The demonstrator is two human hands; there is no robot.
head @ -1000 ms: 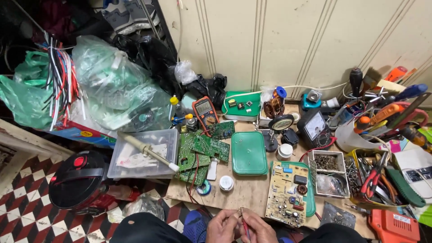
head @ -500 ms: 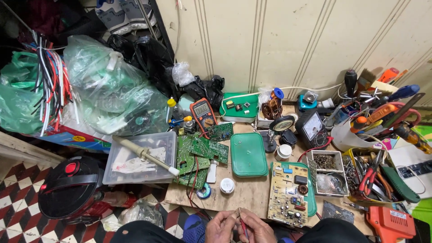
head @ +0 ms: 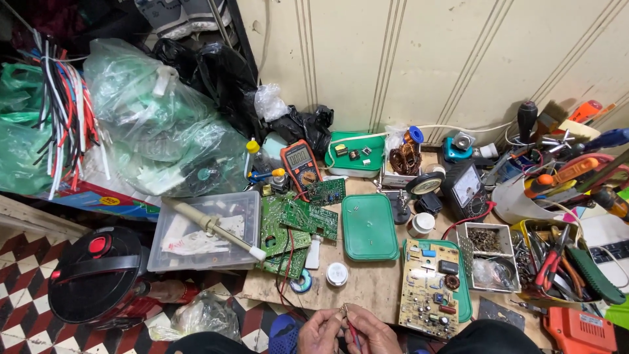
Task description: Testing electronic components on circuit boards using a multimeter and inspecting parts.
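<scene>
Cluttered workbench [head: 367, 282]; left hand [head: 321, 331], right hand [head: 373, 334] grip pinching small component [head: 345, 308] between fingertips.

We note a worn, matt wooden surface [head: 373, 282]. Green lid [head: 369, 227]: smooth plastic, slight sheen. Clear tub [head: 196, 259]: cloudy plastic. Bags far left [head: 151, 111]: thin crinkled glossy plastic. Red cooker lid [head: 98, 272]: shiny plastic. Floor tiles [head: 23, 262]: glazed. Wall [head: 406, 59]: matt painted panelling.

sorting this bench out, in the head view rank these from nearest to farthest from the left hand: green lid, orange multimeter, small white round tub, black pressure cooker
From the left hand:
1. Small white round tub, just above it on the board.
2. Green lid, farther up, mid-board.
3. Orange multimeter, near the wall.
4. Black pressure cooker, far left on the floor.
</scene>
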